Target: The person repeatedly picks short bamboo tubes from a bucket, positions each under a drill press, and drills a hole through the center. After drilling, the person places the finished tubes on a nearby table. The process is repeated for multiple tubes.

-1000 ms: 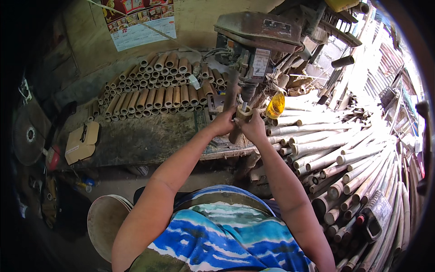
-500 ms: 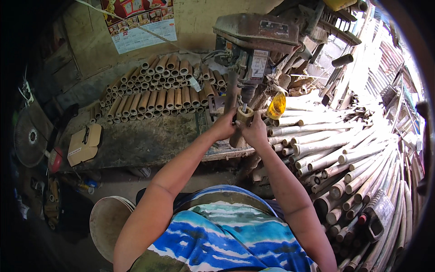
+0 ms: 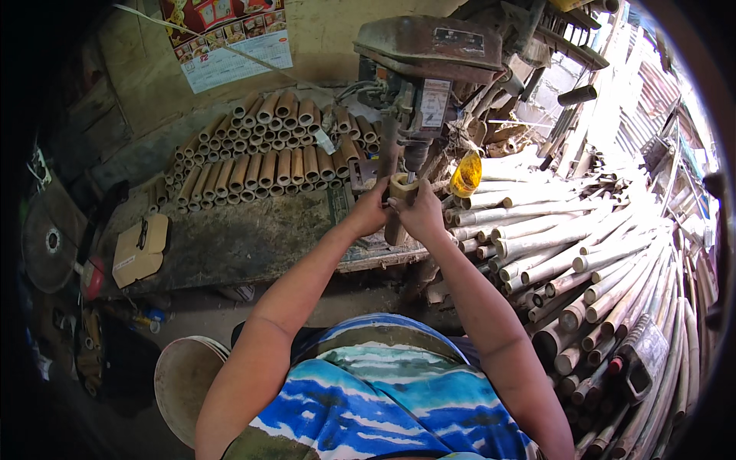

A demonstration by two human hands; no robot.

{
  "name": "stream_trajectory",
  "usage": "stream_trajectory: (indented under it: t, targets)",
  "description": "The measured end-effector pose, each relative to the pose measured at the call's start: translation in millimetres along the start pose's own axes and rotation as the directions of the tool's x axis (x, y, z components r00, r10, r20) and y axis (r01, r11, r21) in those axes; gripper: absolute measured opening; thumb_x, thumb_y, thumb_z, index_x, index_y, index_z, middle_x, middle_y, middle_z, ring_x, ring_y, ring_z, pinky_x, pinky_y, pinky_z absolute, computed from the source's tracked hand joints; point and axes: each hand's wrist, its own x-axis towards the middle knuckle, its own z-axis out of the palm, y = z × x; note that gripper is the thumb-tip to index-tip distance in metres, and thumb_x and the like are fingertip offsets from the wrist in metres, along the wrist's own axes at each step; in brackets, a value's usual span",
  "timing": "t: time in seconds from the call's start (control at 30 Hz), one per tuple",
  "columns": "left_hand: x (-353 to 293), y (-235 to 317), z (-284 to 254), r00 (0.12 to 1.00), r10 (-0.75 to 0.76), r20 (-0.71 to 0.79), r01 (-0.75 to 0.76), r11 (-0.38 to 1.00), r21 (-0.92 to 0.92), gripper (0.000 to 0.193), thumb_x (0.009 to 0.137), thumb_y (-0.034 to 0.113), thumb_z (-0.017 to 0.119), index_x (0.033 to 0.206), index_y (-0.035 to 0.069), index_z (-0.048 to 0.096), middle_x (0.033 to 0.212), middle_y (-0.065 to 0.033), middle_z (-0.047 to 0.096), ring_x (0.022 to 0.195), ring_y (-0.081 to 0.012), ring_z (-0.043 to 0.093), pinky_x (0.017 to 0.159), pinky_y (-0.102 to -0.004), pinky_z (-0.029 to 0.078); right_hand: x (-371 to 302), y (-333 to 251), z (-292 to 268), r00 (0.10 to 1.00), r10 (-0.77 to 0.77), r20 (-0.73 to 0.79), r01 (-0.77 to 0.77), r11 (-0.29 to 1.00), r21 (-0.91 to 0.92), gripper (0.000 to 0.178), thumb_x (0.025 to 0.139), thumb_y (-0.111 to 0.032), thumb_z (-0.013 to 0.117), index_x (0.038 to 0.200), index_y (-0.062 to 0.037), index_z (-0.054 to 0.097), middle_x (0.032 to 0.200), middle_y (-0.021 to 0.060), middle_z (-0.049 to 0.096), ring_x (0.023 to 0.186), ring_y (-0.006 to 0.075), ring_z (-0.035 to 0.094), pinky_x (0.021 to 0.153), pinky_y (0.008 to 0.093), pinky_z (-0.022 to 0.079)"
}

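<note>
Location of tube [image 3: 395,231]: between both hands, below chuck [image 3: 415,159]; mouth now shifted slightly left relative to bit [image 3: 412,177]. Apparent effect: bit nearer right inner wall. Left hand [image 3: 371,211]: pinching tube, fingertips partly hidden. Right hand [image 3: 423,218]: pinching opposite side.

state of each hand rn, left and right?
Left hand: closed, holding the bamboo tube from its left side.
Right hand: closed, holding the same tube from its right side.
</note>
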Motion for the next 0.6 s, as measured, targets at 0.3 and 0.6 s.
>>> stream_trajectory:
  t: [0.3, 0.6]
  targets:
    - [13.7, -0.8, 9.1, 0.999, -0.035, -0.024, 0.04, 0.975, 0.218, 0.068, 0.087, -0.007, 0.061, 0.15, 0.004, 0.038, 0.14, -0.0194, 0.058, 0.129, -0.0267, 0.057, 0.107, -0.0371, 0.046, 7.3, 9.2, -8.9, 0.999, 0.036, -0.009, -0.036, 0.998, 0.042, 0.056, 0.081, -0.027, 0.082, 0.117, 0.0032, 0.05, 0.109, 0.0293, 0.069, 0.107, 0.0467, 0.066, 0.087, 0.0506, 0.053]
    - [17.4, 1.4, 15.7, 1.0, -0.007, -0.001, 0.007, 0.991, 0.135, 0.069, 0.089, -0.005, 0.062, 0.152, 0.003, 0.036, 0.142, -0.0201, 0.056, 0.132, -0.0271, 0.054, 0.109, -0.037, 0.043, 3.1, 1.3, -20.9, 0.999, 0.027, -0.021, -0.025, 0.996, 0.089, 0.053, 0.082, -0.025, 0.081, 0.118, 0.0015, 0.052, 0.112, 0.0274, 0.068, 0.11, 0.0458, 0.063, 0.09, 0.0505, 0.052]
